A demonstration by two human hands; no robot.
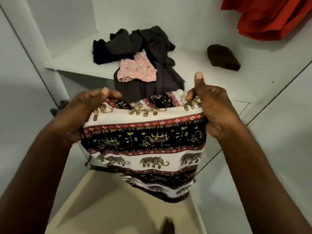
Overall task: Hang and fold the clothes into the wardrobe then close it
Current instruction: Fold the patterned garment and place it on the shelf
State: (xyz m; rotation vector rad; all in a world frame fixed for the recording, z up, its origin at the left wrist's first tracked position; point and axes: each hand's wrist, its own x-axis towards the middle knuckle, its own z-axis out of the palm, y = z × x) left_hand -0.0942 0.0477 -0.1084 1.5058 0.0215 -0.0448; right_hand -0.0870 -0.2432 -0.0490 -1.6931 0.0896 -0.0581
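Note:
An elephant-print cloth (145, 142) in white, black and red bands hangs folded in front of the open wardrobe. My left hand (81, 114) grips its left top corner with curled fingers. At the right top corner my right hand (212, 108) grips the fold, thumb raised. Behind the cloth, a heap of dark clothes (145, 48) lies on the white wardrobe shelf (70, 61), with a pink patterned garment (136, 70) on top of it.
A brown folded item (222, 57) sits on the shelf at the right. An orange-red garment (270, 16) hangs at the top right. White wardrobe walls stand on both sides, and a beige floor (104, 203) lies below. A foot (167, 225) shows at the bottom edge.

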